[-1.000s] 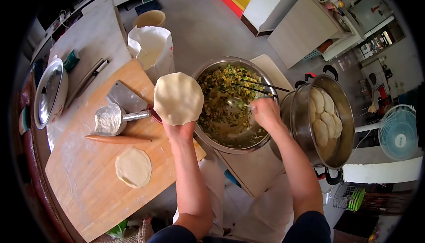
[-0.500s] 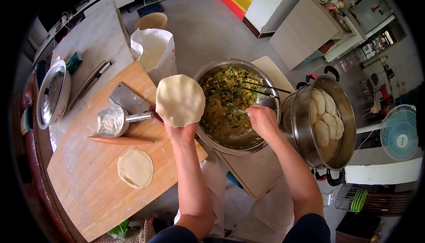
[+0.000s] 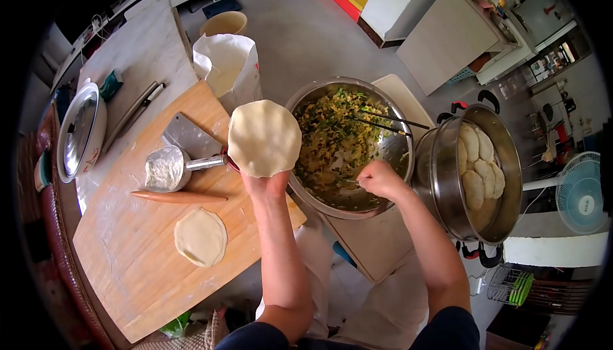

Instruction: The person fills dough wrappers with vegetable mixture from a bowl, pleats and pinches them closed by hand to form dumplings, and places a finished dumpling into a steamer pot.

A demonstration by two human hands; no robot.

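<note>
A round dough wrapper [image 3: 264,138] lies flat over the palm and fingers of my left hand [image 3: 269,186], near the left rim of the steel bowl [image 3: 300,192]. My right hand [image 3: 379,179] is closed around the handle of a spoon over the bowl's lower right; the spoon's head is hard to make out against the chopped filling [image 3: 338,123]. Two dark chopsticks [image 3: 393,122] lean on the bowl's right rim. A second wrapper [image 3: 200,237] rests on the wooden board [image 3: 140,273].
Left of the bowl, the board holds a rolling pin [image 3: 179,197], a flour scoop [image 3: 165,169] and a metal scraper [image 3: 190,134]. A white sack [image 3: 228,69] stands behind. At right, a steel pot [image 3: 447,181] contains several filled dough pieces [image 3: 479,166].
My right hand has moved from the middle right of the bowl toward its lower right, with the spoon drawn back through the filling. My left hand still supports the wrapper. The view has shifted slightly.
</note>
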